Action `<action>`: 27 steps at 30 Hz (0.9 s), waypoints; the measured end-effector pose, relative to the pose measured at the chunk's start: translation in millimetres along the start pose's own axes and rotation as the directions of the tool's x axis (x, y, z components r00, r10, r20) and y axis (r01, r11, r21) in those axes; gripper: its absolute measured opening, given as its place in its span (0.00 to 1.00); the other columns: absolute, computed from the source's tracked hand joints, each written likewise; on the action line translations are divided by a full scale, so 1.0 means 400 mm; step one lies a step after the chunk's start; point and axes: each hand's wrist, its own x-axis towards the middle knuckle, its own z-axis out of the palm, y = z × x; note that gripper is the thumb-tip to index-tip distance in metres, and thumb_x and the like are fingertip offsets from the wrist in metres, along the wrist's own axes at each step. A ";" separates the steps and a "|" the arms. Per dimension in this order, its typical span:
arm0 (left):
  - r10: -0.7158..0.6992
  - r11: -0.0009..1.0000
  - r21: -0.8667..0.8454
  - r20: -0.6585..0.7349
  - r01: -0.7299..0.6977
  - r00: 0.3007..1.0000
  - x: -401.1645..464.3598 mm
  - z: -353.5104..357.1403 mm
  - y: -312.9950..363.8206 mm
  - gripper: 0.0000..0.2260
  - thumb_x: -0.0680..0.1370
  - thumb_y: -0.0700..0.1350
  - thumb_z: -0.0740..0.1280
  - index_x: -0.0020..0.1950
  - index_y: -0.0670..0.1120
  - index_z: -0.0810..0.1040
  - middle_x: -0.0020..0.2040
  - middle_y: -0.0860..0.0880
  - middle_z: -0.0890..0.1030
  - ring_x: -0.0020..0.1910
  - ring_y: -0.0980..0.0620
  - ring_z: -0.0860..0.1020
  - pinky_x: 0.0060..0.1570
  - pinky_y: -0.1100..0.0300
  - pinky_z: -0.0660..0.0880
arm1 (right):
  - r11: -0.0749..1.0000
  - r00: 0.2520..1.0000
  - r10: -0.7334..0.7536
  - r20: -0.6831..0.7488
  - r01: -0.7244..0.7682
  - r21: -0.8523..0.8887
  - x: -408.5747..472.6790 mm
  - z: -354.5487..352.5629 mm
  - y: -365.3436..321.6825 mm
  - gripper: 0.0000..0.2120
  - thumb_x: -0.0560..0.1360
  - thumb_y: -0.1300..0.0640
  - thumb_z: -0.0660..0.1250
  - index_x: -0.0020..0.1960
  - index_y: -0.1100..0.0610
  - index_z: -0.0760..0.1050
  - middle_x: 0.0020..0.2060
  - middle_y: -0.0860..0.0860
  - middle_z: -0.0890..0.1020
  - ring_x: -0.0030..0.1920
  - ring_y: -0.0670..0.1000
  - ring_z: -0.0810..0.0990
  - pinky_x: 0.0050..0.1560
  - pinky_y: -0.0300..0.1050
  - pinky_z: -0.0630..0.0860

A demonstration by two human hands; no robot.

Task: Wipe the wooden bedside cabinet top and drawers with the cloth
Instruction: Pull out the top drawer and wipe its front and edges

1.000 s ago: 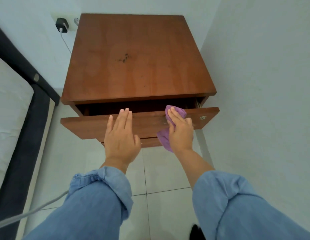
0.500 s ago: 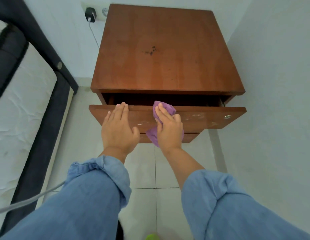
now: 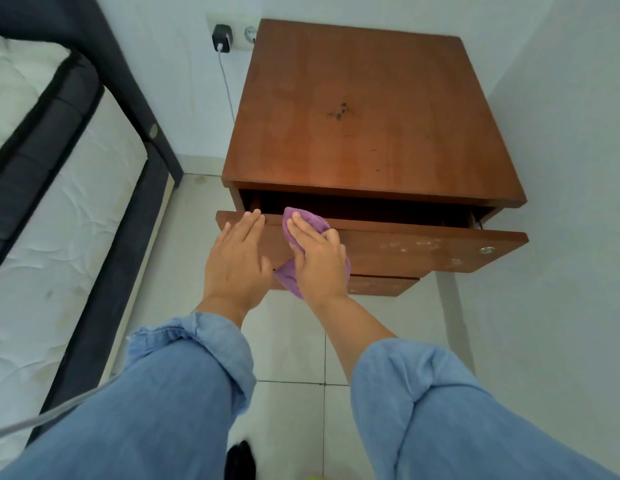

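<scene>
While the upper drawer stands pulled out in the middle of the frame, the purple cloth lies pressed on the left part of its front panel, folded over the top edge and hanging down a little below the panel. The cloth looks soft and light; I think it will bunch easily, so it is best kept under a flat palm, not pinched at a corner. The drawer front is stiff wood, and some pale marks show on its right part, near a small metal lock.

The right hand lies flat on the cloth, fingers stretched toward the dark opening, pressing it on the wood without closing around it. The left hand is open and holds nothing; it rests just beside, on the left end of the panel, probably to steady the drawer. Both forearms come up from the lower centre, in rolled blue sleeves. The cabinet top, in the upper centre, has a few dark spots.
</scene>
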 end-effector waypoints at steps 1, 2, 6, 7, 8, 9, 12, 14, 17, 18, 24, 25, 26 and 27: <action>-0.014 1.000 -0.004 -0.013 0.014 1.000 -0.003 0.001 -0.004 0.27 0.73 0.39 0.57 0.73 0.42 0.65 0.74 0.45 0.66 0.74 0.50 0.62 0.74 0.55 0.52 | 0.999 1.000 -0.023 0.012 0.023 0.024 0.003 0.011 -0.006 0.25 0.76 0.67 0.63 0.70 0.50 0.69 0.68 0.44 0.73 0.63 0.53 0.72 0.61 0.49 0.71; -0.034 0.999 -0.016 -0.032 0.033 0.999 -0.007 0.002 -0.006 0.27 0.73 0.40 0.55 0.73 0.42 0.66 0.73 0.45 0.68 0.73 0.49 0.64 0.73 0.54 0.54 | 0.998 0.999 -0.039 0.031 0.038 0.042 0.007 0.018 -0.014 0.25 0.76 0.66 0.63 0.70 0.49 0.69 0.67 0.45 0.74 0.62 0.53 0.72 0.62 0.47 0.70; -0.055 0.998 -0.014 -0.065 0.055 0.996 -0.036 0.005 -0.024 0.27 0.71 0.39 0.54 0.72 0.40 0.67 0.72 0.43 0.69 0.72 0.46 0.66 0.72 0.53 0.57 | 0.987 0.984 -0.156 0.089 0.151 0.061 0.011 0.018 -0.035 0.22 0.75 0.65 0.65 0.67 0.53 0.73 0.62 0.48 0.78 0.55 0.55 0.74 0.56 0.49 0.73; -0.056 0.998 -0.008 -0.065 0.056 0.996 -0.046 0.005 -0.028 0.27 0.72 0.38 0.56 0.71 0.39 0.68 0.71 0.43 0.69 0.71 0.45 0.67 0.71 0.53 0.57 | 0.976 0.970 -0.218 0.108 0.218 0.020 -0.002 0.015 -0.032 0.20 0.74 0.65 0.67 0.65 0.55 0.76 0.59 0.51 0.81 0.52 0.57 0.75 0.52 0.52 0.75; -0.057 0.998 -0.009 -0.060 0.057 0.997 -0.054 0.008 -0.030 0.26 0.72 0.36 0.58 0.71 0.38 0.68 0.71 0.42 0.70 0.70 0.44 0.68 0.71 0.52 0.58 | 0.960 0.955 -0.270 0.120 0.276 -0.041 -0.021 0.010 -0.024 0.17 0.74 0.63 0.66 0.62 0.55 0.78 0.55 0.51 0.82 0.48 0.58 0.75 0.48 0.53 0.76; -0.058 0.998 -0.011 -0.044 0.058 0.997 -0.060 0.010 -0.029 0.26 0.71 0.33 0.60 0.70 0.38 0.69 0.70 0.41 0.71 0.69 0.43 0.69 0.70 0.51 0.61 | 0.948 0.950 -0.291 0.112 0.302 -0.096 -0.041 0.008 -0.006 0.14 0.74 0.60 0.64 0.59 0.55 0.80 0.51 0.50 0.83 0.45 0.58 0.75 0.44 0.52 0.76; -0.059 0.998 -0.034 0.030 0.060 0.998 -0.061 0.015 -0.002 0.23 0.70 0.32 0.61 0.66 0.39 0.73 0.65 0.43 0.75 0.62 0.41 0.75 0.61 0.50 0.70 | 0.977 0.984 -0.177 0.010 0.177 -0.120 -0.085 -0.021 0.066 0.19 0.77 0.52 0.52 0.55 0.50 0.81 0.51 0.45 0.83 0.43 0.55 0.73 0.41 0.50 0.73; -0.050 0.997 -0.054 0.072 0.054 0.996 -0.048 0.020 0.024 0.20 0.72 0.34 0.61 0.63 0.42 0.75 0.60 0.46 0.77 0.56 0.43 0.76 0.54 0.53 0.72 | 0.990 0.998 -0.048 -0.035 0.043 -0.133 -0.090 -0.058 0.120 0.20 0.78 0.50 0.49 0.55 0.48 0.80 0.53 0.42 0.82 0.44 0.53 0.72 0.45 0.49 0.72; -0.009 0.993 -0.120 0.088 0.019 0.996 -0.024 0.039 0.061 0.15 0.73 0.35 0.60 0.57 0.45 0.77 0.54 0.49 0.78 0.52 0.47 0.76 0.51 0.55 0.73 | 0.985 0.985 0.137 -0.103 -0.146 -0.092 -0.083 -0.125 0.193 0.14 0.80 0.54 0.55 0.53 0.48 0.80 0.51 0.44 0.82 0.47 0.53 0.72 0.51 0.51 0.72; 0.001 0.988 -0.151 0.085 0.012 0.996 -0.015 0.048 0.073 0.14 0.73 0.35 0.60 0.55 0.45 0.78 0.53 0.49 0.78 0.52 0.48 0.76 0.52 0.54 0.73 | 0.979 0.975 0.180 -0.128 -0.190 -0.074 -0.078 -0.143 0.214 0.13 0.80 0.55 0.56 0.53 0.49 0.79 0.51 0.45 0.82 0.48 0.53 0.72 0.52 0.52 0.72; 0.004 0.982 -0.191 0.036 0.003 0.999 0.031 0.089 0.138 0.15 0.75 0.37 0.60 0.60 0.46 0.75 0.57 0.50 0.76 0.56 0.49 0.75 0.57 0.51 0.72 | 0.961 0.953 0.214 -0.217 -0.245 -0.127 -0.028 -0.193 0.268 0.12 0.80 0.56 0.57 0.50 0.50 0.79 0.48 0.46 0.82 0.49 0.53 0.72 0.52 0.51 0.72; 0.009 0.986 -0.168 0.023 -0.004 1.000 0.035 0.099 0.142 0.16 0.75 0.38 0.60 0.61 0.46 0.74 0.58 0.50 0.76 0.56 0.49 0.75 0.57 0.52 0.71 | 0.962 0.955 0.194 -0.225 -0.231 -0.148 -0.024 -0.192 0.273 0.11 0.80 0.56 0.57 0.49 0.51 0.79 0.48 0.47 0.82 0.48 0.53 0.72 0.51 0.51 0.72; 0.016 0.990 -0.140 0.007 -0.015 1.000 0.039 0.108 0.143 0.16 0.74 0.38 0.60 0.61 0.46 0.74 0.58 0.50 0.76 0.56 0.49 0.75 0.56 0.53 0.70 | 0.962 0.954 0.180 -0.239 -0.221 -0.159 -0.020 -0.187 0.280 0.11 0.80 0.56 0.58 0.49 0.51 0.79 0.48 0.47 0.82 0.48 0.53 0.72 0.50 0.50 0.72; 0.028 0.994 -0.108 -0.014 -0.029 1.000 0.041 0.116 0.142 0.16 0.74 0.38 0.60 0.61 0.46 0.75 0.57 0.51 0.77 0.56 0.49 0.76 0.55 0.53 0.69 | 0.963 0.952 0.167 -0.257 -0.213 -0.162 -0.018 -0.182 0.285 0.11 0.80 0.56 0.58 0.50 0.51 0.79 0.48 0.47 0.82 0.47 0.54 0.72 0.50 0.50 0.71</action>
